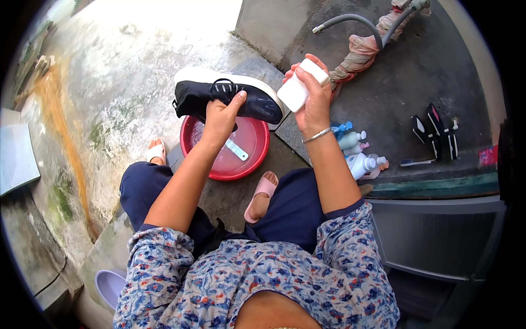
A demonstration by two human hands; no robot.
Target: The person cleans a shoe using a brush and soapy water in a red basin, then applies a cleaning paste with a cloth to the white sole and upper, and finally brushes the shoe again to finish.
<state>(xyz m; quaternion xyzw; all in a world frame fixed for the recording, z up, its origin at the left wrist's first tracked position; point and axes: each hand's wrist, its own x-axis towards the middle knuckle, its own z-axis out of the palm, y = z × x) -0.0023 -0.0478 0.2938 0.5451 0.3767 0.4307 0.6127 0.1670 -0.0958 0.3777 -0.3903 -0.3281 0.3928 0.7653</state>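
Note:
My left hand (222, 116) grips a black sneaker (257, 103) with a white sole, its thumb over the side below the laces. The shoe is tilted on its side above a red basin (265, 149), sole edge away from me. Whitish streaks mark the toe. A white bar of soap (302, 86) is held in my right hand (316, 107), close to the shoe's toe. Inside the basin is cloudy water, with a pale-handled brush (236, 149) in it; the brush's far end is hidden behind my left wrist.
Several bottles (359, 163) stand right of my right forearm. Farther right lie black straps or shoe parts (435, 131) and a small brush (416, 162) on the dark ledge. A grey hose (350, 17) wrapped in cloth hangs at the upper right. A lilac basin (109, 285) sits lower left.

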